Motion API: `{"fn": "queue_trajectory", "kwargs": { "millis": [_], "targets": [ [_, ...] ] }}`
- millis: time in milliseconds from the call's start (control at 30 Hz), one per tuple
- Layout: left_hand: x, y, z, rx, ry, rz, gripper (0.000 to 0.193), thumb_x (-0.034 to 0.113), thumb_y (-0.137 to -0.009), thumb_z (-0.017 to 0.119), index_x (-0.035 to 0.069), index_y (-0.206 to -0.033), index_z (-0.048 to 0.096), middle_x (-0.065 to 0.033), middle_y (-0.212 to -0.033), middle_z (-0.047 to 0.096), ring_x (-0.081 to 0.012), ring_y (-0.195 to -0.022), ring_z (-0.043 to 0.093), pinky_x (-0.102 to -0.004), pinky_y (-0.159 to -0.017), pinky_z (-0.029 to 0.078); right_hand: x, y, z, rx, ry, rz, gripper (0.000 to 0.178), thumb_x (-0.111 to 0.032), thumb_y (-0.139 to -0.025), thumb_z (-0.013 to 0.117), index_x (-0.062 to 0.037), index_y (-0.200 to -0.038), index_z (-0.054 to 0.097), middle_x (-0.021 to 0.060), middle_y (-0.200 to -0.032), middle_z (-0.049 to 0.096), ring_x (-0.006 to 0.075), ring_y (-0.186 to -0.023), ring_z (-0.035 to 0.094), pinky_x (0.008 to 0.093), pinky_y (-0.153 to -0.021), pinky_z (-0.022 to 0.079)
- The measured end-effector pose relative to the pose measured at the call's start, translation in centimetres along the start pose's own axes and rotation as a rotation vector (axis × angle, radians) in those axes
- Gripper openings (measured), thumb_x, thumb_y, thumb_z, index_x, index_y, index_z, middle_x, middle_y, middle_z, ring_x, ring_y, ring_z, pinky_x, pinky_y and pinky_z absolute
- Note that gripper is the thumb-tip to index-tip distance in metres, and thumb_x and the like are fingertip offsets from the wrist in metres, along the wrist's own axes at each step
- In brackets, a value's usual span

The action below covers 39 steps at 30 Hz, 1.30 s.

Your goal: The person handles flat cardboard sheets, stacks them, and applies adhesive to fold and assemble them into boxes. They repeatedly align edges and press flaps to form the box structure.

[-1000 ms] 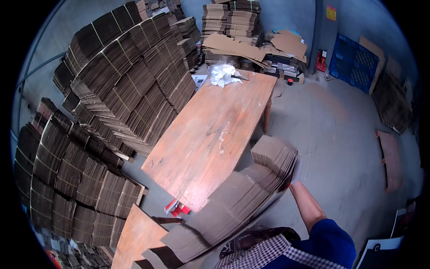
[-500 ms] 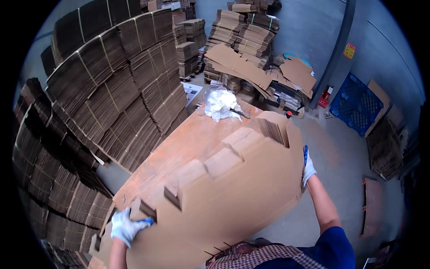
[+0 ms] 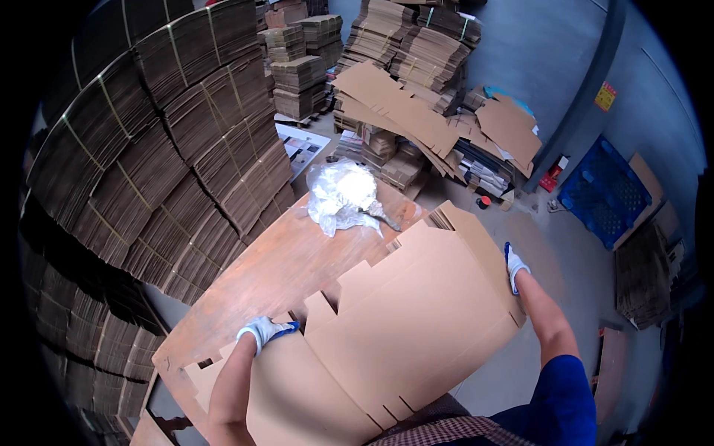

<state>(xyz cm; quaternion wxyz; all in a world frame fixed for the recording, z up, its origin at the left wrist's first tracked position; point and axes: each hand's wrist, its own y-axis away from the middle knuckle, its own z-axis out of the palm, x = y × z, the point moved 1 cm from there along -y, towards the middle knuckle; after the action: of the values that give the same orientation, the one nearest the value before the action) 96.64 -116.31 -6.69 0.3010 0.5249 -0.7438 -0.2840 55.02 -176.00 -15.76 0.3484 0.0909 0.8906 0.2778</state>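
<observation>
Cardboard: slotted brown sheets (image 3: 401, 312), stacked, over the table's (image 3: 253, 271) near part, reaching back to the checked apron (image 3: 465, 431).
Left hand: blue-and-white glove (image 3: 264, 333) at the cardboard's far edge, fingertips pointing right; cannot tell whether they pinch.
Right hand: matching glove (image 3: 515, 269) upright against the right edge, seen side-on; finger spread cannot be told.
Tabletop: crumpled clear plastic (image 3: 342, 197) at the far end.
Left wall of stacks: strapped cardboard bundles (image 3: 201, 141).

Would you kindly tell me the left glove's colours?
The left glove is white and blue, clearest in the head view.
</observation>
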Motion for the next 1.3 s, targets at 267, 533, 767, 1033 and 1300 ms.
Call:
{"fn": "queue_trajectory", "kwargs": {
  "millis": [267,533,767,1033,1300],
  "targets": [
    [9.4,-7.6,2.0,-0.057,0.096,-0.071,0.104,0.081,-0.067,0.065,-0.005,-0.123,0.065,-0.0257,-0.130,0.062,-0.0356,-0.124,0.059,-0.0424,-0.104,0.045,-10.2,-14.1,-1.4,-0.060,0.217,0.059,0.091,-0.072,-0.095,0.021,-0.0021,-0.151,0.036,0.0187,-0.159,0.033,0.0356,-0.148,0.029,0.0515,-0.118,0.021],
    [12.3,-11.8,2.7,-0.134,0.062,-0.043,0.099,0.081,-0.066,0.066,-0.002,-0.122,0.068,-0.0205,-0.127,0.066,-0.0334,-0.119,0.063,-0.0401,-0.103,0.046,-7.6,-21.2,0.4,-0.096,0.351,-0.038,0.085,-0.066,-0.098,0.025,0.0018,-0.147,0.042,0.0184,-0.152,0.044,0.0347,-0.140,0.040,0.0465,-0.115,0.027],
    [12.9,-14.4,0.4,-0.130,0.082,0.147,0.088,0.073,-0.068,0.072,0.002,-0.120,0.070,-0.0187,-0.122,0.069,-0.0305,-0.113,0.066,-0.0387,-0.099,0.048,-6.6,-23.2,-0.4,-0.145,0.284,-0.029,0.087,-0.068,-0.097,0.024,0.0018,-0.143,0.048,0.0214,-0.144,0.052,0.0355,-0.131,0.050,0.0469,-0.111,0.033],
    [14.0,-12.6,-3.0,-0.025,-0.029,0.048,0.094,0.080,-0.067,0.065,0.004,-0.122,0.069,-0.0213,-0.125,0.066,-0.0345,-0.121,0.061,-0.0417,-0.104,0.045,-15.9,-11.2,3.4,0.294,0.618,-0.419,0.062,-0.058,-0.094,0.048,-0.0061,-0.122,0.067,0.0198,-0.124,0.066,0.0366,-0.116,0.062,0.0453,-0.099,0.047],
    [15.8,-12.0,-3.3,-0.005,-0.005,0.034,0.098,0.080,-0.064,0.067,-0.001,-0.119,0.069,-0.0239,-0.123,0.066,-0.0370,-0.118,0.062,-0.0412,-0.100,0.048,-30.0,3.1,25.1,-0.374,1.061,-1.294,0.048,-0.051,-0.083,0.063,-0.0141,-0.112,0.073,0.0146,-0.115,0.070,0.0332,-0.108,0.066,0.0443,-0.095,0.051]
  ]
}}
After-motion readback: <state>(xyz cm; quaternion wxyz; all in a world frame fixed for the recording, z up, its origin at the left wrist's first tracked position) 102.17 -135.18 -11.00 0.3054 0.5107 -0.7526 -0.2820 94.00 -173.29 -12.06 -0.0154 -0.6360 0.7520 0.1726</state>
